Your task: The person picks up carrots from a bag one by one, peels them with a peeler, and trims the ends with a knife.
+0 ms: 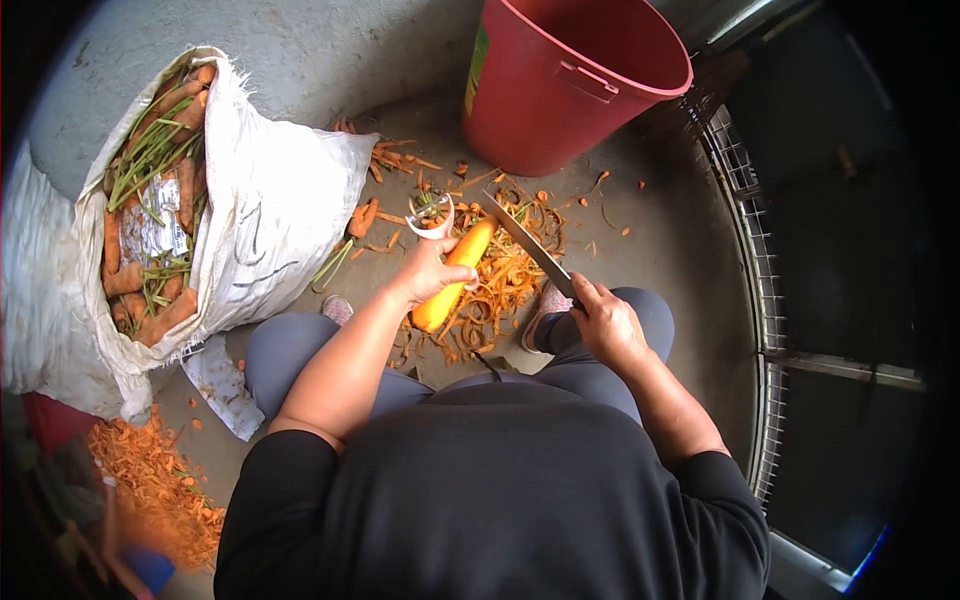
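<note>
My left hand (432, 275) is closed around a thick, peeled carrot (440, 307), bright orange-yellow, held at a slant above the floor. The same hand also keeps hold of a white peeler (436, 232), whose head sticks out beyond my fingers. In my right hand (608, 322) is the handle of a knife (537, 252). Its long blade points up and left, with the tip end right by the far end of the carrot. Below both hands, a heap of orange peelings (510, 285) covers the floor between my feet.
A white sack (290, 190) full of unpeeled carrots with green stems leans at the left. A tall red bin (540, 110) stands ahead. More peelings (150, 470) lie at lower left, near another person's blurred arm (112, 530). A wire mesh (765, 330) runs along the right.
</note>
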Demonstrator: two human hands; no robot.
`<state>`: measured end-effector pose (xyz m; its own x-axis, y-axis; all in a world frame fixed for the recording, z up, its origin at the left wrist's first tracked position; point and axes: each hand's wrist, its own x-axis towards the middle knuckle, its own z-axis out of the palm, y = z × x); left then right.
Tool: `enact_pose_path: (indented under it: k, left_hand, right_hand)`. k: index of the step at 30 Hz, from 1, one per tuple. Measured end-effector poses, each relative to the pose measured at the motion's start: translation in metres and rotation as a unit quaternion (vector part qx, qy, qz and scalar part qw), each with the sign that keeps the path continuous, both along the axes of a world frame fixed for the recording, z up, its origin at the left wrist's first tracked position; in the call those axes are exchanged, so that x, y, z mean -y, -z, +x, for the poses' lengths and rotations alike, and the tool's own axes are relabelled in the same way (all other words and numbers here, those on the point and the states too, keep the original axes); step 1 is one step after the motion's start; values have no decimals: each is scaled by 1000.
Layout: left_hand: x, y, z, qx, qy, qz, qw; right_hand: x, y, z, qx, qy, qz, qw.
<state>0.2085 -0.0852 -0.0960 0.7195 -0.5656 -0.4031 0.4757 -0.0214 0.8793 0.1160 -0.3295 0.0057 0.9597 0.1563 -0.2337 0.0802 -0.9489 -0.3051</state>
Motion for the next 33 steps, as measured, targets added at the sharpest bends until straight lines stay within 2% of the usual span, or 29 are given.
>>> enact_pose_path:
  k: [1, 4, 5, 7, 8, 9, 11, 12, 13, 14, 16, 17, 19, 20, 21, 22, 23, 24, 26, 33]
  left_hand:
    - [0, -12, -1, 22, -23, 20, 999]
    - [0, -3, 1, -5, -37, -8, 999]
    - [3, 0, 0, 96, 6, 44, 994]
    - [13, -3, -7, 291, 93, 143, 941]
    - [25, 32, -16, 199, 99, 54, 974]
    - [24, 30, -17, 255, 87, 111, 957]
    - [14, 15, 2, 165, -1, 133, 977]
    - [7, 7, 9, 1, -67, 89, 994]
    - [-3, 7, 16, -40, -109, 32, 993]
    - [-8, 9, 18, -73, -143, -2, 987]
    - [-11, 4, 20, -158, -152, -42, 975]
    - [-11, 1, 19, -186, -160, -57, 968]
    - [-6, -17, 16, -242, -173, -86, 951]
    - [-3, -7, 18, -231, -175, -119, 950]
    - [0, 11, 22, -219, -177, -151, 948]
    - [1, 11, 23, -207, -178, -183, 944]
    - [-2, 10, 20, -200, -186, -217, 937]
    - [-10, 11, 21, -239, -131, -211, 939]
    - [-10, 14, 20, -280, -146, -216, 924]
    - [-11, -1, 19, -285, -177, -172, 926]
  right_hand:
    - [0, 6, 1, 14, -18, -15, 1000]
    - [-6, 15, 7, 0, -13, -50, 999]
    - [-4, 23, 9, 13, -26, -52, 998]
    - [-12, 39, 26, -60, -65, -77, 993]
    - [-15, 51, 30, -98, -84, -85, 988]
    - [-12, 73, 31, -69, -69, -45, 994]
    - [-8, 82, 46, -23, 38, 25, 999]
    - [-5, 85, 44, -12, 95, 58, 994]
    - [-6, 78, 51, 1, 163, 149, 975]
    - [-4, 66, 57, -64, 231, 276, 931]
    - [-3, 56, 61, -78, 206, 482, 848]
    - [-9, 52, 61, -86, 205, 522, 824]
    - [-32, 32, 56, -107, 168, 438, 877]
    - [-42, 28, 53, -116, 148, 394, 900]
    - [-50, 36, 49, -54, 103, 301, 947]
    - [-61, 28, 46, -8, 59, 243, 968]
    - [-69, 21, 43, 0, 39, 220, 975]
    - [-76, 18, 41, 7, 19, 197, 980]
    - [-82, 18, 40, 27, 0, 182, 983]
    - [-91, 17, 41, 55, -40, 103, 992]
